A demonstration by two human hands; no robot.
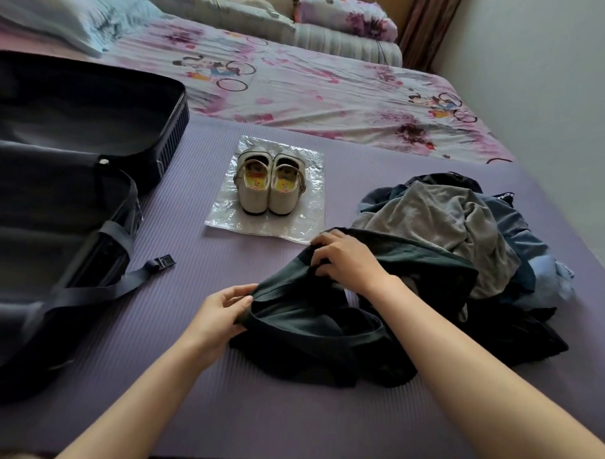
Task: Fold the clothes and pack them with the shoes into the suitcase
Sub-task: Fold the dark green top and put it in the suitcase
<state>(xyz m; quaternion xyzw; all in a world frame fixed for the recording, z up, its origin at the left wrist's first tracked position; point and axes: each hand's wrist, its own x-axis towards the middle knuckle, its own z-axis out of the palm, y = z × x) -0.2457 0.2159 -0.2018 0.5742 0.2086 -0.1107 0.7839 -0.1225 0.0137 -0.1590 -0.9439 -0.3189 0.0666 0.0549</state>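
A dark green garment (311, 319) lies crumpled on the purple mat (219, 398) in front of me. My left hand (219, 315) pinches its near-left edge. My right hand (344, 256) grips its upper hem further back. Behind it to the right sits a pile of clothes (459, 228), grey on top with blue and black pieces beneath. A pair of white shoes (266, 183) stands side by side on a clear plastic bag (226, 223) in the middle. A dark suitcase (55, 186) lies open at the left, its inside showing only lining and straps.
A suitcase strap with a buckle (164, 260) trails onto the mat. Beyond the mat is a pink patterned bedsheet (316, 89), with a pale blue pillow (72, 11) and rolled bedding (346, 28) at the back. A white wall (556, 101) runs along the right.
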